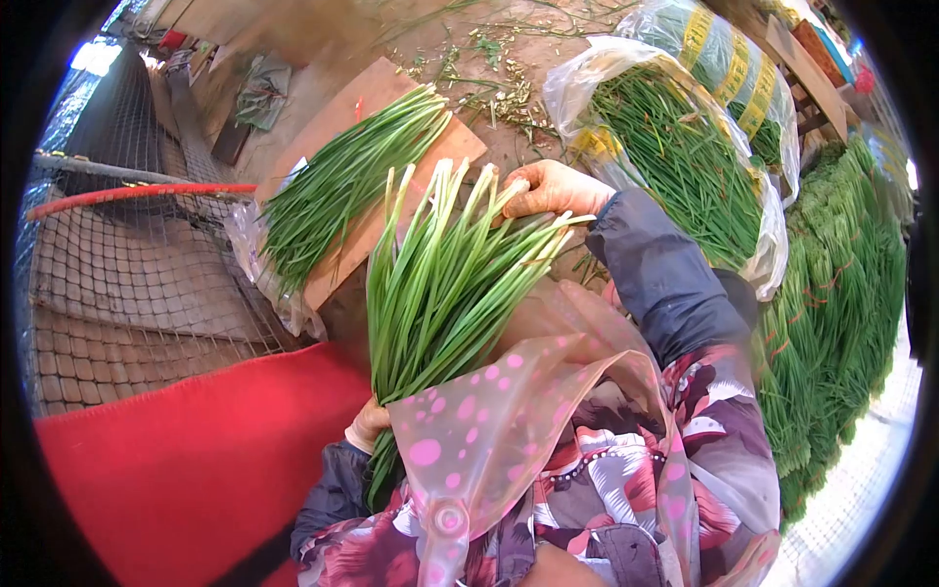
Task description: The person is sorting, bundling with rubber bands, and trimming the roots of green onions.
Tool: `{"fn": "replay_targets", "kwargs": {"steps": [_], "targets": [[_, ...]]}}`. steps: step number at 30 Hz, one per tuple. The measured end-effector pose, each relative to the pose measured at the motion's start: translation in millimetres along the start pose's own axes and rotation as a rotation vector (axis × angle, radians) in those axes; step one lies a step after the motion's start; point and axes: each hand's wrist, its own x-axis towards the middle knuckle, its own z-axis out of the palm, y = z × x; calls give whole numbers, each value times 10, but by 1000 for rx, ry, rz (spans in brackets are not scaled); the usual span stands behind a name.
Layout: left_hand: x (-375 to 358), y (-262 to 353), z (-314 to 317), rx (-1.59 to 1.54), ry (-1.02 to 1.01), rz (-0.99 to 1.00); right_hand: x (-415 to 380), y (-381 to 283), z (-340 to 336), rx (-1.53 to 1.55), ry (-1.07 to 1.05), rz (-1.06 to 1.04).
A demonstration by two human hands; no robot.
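A fanned bunch of long green stalks [440, 284] with pale ends spreads across the middle of the view. My left hand [368, 425] is closed round its leafy lower part, with the fingers partly hidden behind the leaves. At the pale upper ends, my right hand [556, 190] has its fingers bent and pressed together among the stalks; what exactly they pinch is hidden. Beyond the bunch, a second pile of green stalks [357, 181] lies on a brown board [391, 83].
An open clear bag [577, 93] full of green stalks stands at the upper right, beside a yellow-taped bag [738, 73]. Stacked green bundles [831, 323] line the right. Red cloth [196, 460] and black netting [117, 284] lie left. Trimmings litter the ground.
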Motion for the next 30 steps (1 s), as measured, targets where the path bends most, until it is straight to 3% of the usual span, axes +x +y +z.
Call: {"fn": "replay_targets", "kwargs": {"steps": [4,10,13,14,16,18,19,20,22,26,28,29,30], "targets": [[19,36,48,17,-50,54,129,206,-17,261,65,-75],[64,56,-131,119,-87,124,231,180,125,130,329,-65],[101,112,-81,228,-51,134,244,20,383,546,337,-206],[120,136,-50,232,-49,120,301,68,326,550,312,-198],[125,145,-46,232,-48,115,419,206,222,437,342,-268],[112,131,-73,219,6,72,455,254,357,147,577,-328],[108,131,-77,213,8,73,474,294,339,-118,554,-290],[119,138,-69,287,46,66,448,309,281,-661,602,-315],[155,163,-21,350,78,58,426,235,295,-845,667,-256],[120,61,-51,307,100,81,454,126,-500,750,740,-370],[73,-43,-160,247,118,156,275,6,-1274,808,693,-536],[43,-90,-285,202,90,123,89,-276,-1233,641,1019,-549],[20,-81,-214,199,93,114,-124,-429,-1496,536,1008,-648]]}}
